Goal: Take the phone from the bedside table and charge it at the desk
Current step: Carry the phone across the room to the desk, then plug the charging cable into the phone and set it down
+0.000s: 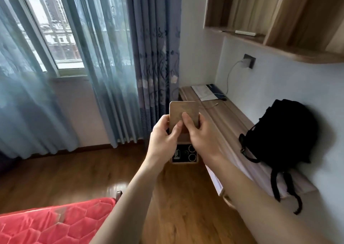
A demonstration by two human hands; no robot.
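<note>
I hold a gold phone (183, 111) with both hands in front of me, back side up, its black camera block toward me. My left hand (163, 137) grips its left edge and my right hand (201, 133) grips its right side, a finger resting on the back. The wooden desk (225, 117) runs along the right wall, just beyond the phone. A white charger (245, 62) sits in a wall socket above the desk; its white cable (229, 76) hangs down, and the loose cable end (212, 106) lies on the desk top.
A black backpack (279, 132) leans against the wall on the desk's near part. Papers and a blue folder (206, 92) lie at the desk's far end. Wooden shelves (270, 20) hang above. Blue curtains (154, 57) cover the window; a red mattress (55, 223) is at lower left.
</note>
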